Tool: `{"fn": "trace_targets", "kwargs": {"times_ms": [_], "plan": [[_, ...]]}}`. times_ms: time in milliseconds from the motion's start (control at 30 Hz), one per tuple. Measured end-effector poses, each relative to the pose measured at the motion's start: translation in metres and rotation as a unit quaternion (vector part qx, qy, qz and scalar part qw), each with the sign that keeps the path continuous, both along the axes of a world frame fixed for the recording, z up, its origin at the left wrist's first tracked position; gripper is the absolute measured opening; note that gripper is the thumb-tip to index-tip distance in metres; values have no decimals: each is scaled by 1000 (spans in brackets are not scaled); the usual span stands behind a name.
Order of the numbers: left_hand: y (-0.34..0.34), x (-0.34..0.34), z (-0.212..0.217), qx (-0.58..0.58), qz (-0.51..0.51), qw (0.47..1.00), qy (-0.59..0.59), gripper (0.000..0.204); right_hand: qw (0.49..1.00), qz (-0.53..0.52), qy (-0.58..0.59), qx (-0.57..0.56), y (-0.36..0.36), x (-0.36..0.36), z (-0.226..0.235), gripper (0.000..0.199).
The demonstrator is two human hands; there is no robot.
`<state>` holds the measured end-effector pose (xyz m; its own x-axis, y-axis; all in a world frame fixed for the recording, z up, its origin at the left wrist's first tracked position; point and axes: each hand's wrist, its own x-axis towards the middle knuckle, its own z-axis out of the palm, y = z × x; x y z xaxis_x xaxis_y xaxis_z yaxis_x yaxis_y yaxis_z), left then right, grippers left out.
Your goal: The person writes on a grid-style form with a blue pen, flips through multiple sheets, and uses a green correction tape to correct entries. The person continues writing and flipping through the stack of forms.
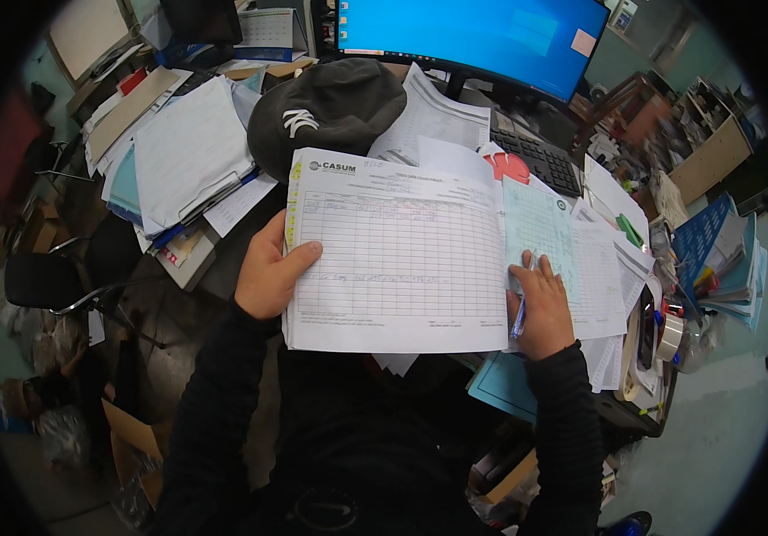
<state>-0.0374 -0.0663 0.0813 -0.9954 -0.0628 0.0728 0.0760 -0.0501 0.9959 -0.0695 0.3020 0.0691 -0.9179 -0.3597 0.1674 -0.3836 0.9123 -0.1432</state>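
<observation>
Left hand point(270, 272) grips form pad point(397, 259) edge. Right hand point(545, 304) holds blue pen point(520, 317), presses green slip point(540, 228). Checking step; writing likely next, needs steady pad.

Ahead of the left hand point(268, 272), a dark cap point(326, 107) and clipped paper stacks point(187, 156) block passage; beyond the right hand point(543, 308), keyboard point(545, 161) and loose sheets point(607, 268) crowd the desk.

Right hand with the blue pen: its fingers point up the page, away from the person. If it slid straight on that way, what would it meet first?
The right hand rests on the pale green form, so more of that sheet; beyond it, probably the red item and the black keyboard. Depth is unclear.
</observation>
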Motion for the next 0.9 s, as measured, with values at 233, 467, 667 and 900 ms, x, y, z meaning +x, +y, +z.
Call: {"fn": "trace_targets", "kwargs": {"times_ms": [233,467,667,900], "plan": [[-9,1,-10,10,-5,999,41,48,1000,-4,26,-9,1,1,-1,38],[-16,3,-15,-1,-8,1000,29,53,999,7,24,20,-3,1,4,30],[-13,-3,4,15,4,999,48,52,997,45,-54,-40,-1,-5,21,25],[1,-34,59,13,-51,997,64,51,990,83,-28,-109,1,-11,2,21]]}}
